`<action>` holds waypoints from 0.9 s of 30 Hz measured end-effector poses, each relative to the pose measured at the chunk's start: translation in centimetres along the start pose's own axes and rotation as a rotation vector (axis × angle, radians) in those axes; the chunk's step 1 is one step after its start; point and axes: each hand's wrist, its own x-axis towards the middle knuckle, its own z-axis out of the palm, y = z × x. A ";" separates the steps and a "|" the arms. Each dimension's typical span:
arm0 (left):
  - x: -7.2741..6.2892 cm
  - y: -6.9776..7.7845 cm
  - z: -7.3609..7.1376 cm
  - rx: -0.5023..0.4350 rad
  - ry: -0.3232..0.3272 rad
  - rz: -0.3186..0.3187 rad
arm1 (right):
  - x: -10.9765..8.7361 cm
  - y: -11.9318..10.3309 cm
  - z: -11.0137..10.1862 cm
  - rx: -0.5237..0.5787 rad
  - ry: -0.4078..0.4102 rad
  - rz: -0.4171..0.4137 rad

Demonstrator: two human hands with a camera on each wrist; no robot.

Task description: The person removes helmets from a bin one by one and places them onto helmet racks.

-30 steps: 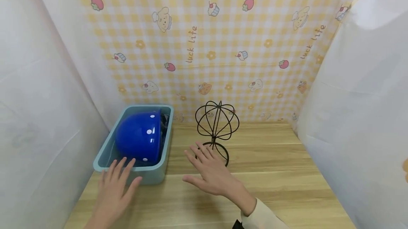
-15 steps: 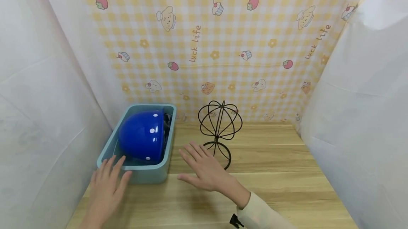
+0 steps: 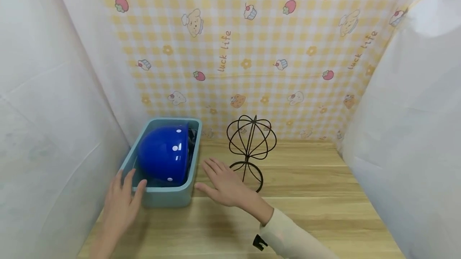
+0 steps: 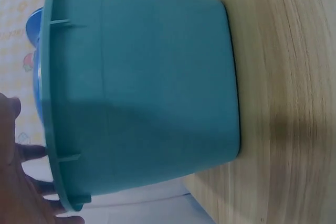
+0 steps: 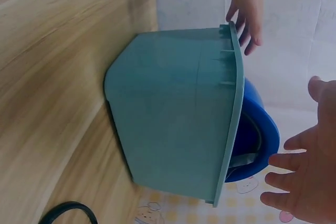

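Note:
A glossy blue helmet (image 3: 160, 151) with white dots lies on its side in a blue-green plastic bin (image 3: 167, 199), its opening turned right. A strap shows inside the helmet (image 5: 270, 129) in the right wrist view. My left hand (image 3: 120, 205) is spread at the bin's front left corner, fingertips right at the rim (image 4: 48, 93). Its fingers look relaxed and grip nothing. To the right of the bin my right hand (image 3: 226, 186) hovers with fingers extended, holding nothing; in the right wrist view a gap shows between it and the bin.
A black wire stand (image 3: 247, 158) with a cage-like round top and ring base stands right of the bin, partly behind my right hand. White curtains (image 3: 407, 131) hang at both sides. A yellow checked cloth (image 3: 273, 47) covers the back of the wooden table (image 3: 309, 211).
My right hand has moved left, closer to the bin. My left hand has come up to the bin's front left corner. The view has shifted slightly; bin, helmet and stand stay put.

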 end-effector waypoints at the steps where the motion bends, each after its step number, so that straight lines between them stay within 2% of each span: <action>1: 0.3 0.0 0.1 0.001 -0.009 -0.012 | 0.3 0.0 0.0 0.052 -0.004 0.018; 4: 1.2 -0.1 0.5 0.007 -0.024 -0.044 | 1.1 0.0 0.1 0.190 0.014 0.061; 7: 2.3 0.0 0.7 0.013 -0.008 -0.090 | 1.8 0.1 0.2 0.334 0.044 0.074; 11: 3.5 0.0 0.7 0.023 0.005 -0.157 | 2.8 0.1 0.1 0.566 0.021 0.119; 15: 5.1 -0.5 0.7 0.035 -0.064 -0.223 | 4.4 0.2 -0.6 0.781 0.029 0.192; 19: 7.3 -1.9 0.5 0.037 -0.121 -0.229 | 7.0 0.5 -1.3 0.964 0.069 0.248; 23: 9.0 -3.7 0.1 0.022 -0.197 -0.259 | 9.5 0.4 -1.4 1.084 0.041 0.333; 27: 9.8 -4.6 -0.2 0.020 -0.260 -0.323 | 11.5 0.2 -1.5 1.186 -0.006 0.477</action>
